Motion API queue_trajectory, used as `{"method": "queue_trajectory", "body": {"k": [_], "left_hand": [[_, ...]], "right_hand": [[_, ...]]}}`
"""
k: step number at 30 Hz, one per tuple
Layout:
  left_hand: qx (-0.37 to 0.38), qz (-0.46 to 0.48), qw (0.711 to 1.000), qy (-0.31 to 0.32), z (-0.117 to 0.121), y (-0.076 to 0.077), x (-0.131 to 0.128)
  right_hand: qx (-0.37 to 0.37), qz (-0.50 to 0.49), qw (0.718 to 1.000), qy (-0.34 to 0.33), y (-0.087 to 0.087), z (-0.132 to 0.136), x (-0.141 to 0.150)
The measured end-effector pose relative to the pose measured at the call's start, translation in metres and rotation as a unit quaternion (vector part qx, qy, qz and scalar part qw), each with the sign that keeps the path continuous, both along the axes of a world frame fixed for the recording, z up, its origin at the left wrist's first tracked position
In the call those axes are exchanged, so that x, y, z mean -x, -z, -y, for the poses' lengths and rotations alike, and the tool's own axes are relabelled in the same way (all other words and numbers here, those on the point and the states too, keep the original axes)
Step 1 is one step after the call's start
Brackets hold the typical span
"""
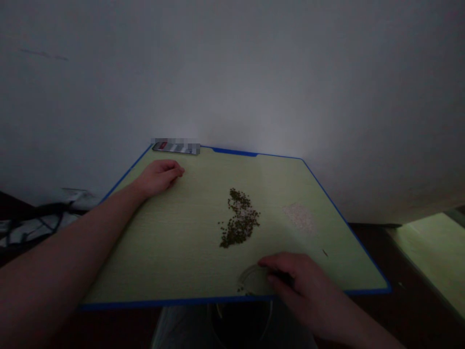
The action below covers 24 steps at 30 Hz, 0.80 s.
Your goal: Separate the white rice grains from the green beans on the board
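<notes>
Roughly, mung bean pile [239,218], running front-to-back

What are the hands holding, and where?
The left hand holds nothing. The right hand is at the rim of a clear dish; I can't tell if it grips.

The desk [203,261] is holding beans [239,218] centrally, fine grains [300,217] to their right, a flat device [176,147] along its far edge.

A blue-edged green tabletop [145,261] carries dark beans [240,218], pale grains [300,217] and a clear dish [249,281].
</notes>
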State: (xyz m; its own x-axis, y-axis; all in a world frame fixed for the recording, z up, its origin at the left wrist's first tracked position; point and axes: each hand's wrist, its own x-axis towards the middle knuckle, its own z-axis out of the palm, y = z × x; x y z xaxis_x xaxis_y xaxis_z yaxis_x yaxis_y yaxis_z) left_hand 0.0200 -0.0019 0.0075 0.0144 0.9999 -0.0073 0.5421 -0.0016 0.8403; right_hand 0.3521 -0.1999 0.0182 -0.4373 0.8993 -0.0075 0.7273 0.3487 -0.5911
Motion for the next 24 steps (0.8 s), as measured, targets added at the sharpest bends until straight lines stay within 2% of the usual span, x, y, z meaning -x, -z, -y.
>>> {"method": "queue_trajectory", "body": {"k": [6, 9, 12, 18, 20, 21, 24], "left_hand": [[-0.003, -0.005, 1.000, 0.004, 0.001, -0.001, 0.000], [-0.007, -0.010, 1.000, 0.012, 0.000, 0.000, 0.001], [-0.011, -0.023, 1.000, 0.016, 0.000, 0.000, 0.002], [-0.015, -0.022, 0.999, 0.020, -0.003, 0.005, 0.005], [-0.010, -0.019, 1.000, 0.022, -0.004, 0.006, 0.006], [-0.005, -0.016, 1.000, 0.023, -0.004, 0.007, 0.006], [-0.002, -0.010, 1.000, 0.023, -0.003, 0.006, 0.006]], "right_hand": [[-0.017, -0.023, 0.999, -0.024, -0.006, -0.017, 0.015], [0.000, -0.023, 0.998, -0.052, -0.006, -0.021, 0.021], [0.019, -0.020, 0.998, -0.061, -0.005, -0.016, 0.021], [0.025, -0.022, 0.999, -0.034, -0.003, -0.001, 0.008], [-0.010, -0.029, 0.999, -0.024, -0.001, 0.003, 0.004], [-0.049, -0.034, 0.998, -0.022, 0.000, 0.005, 0.003], [-0.247, -0.015, 0.968, -0.044, 0.007, 0.011, 0.006]]}}
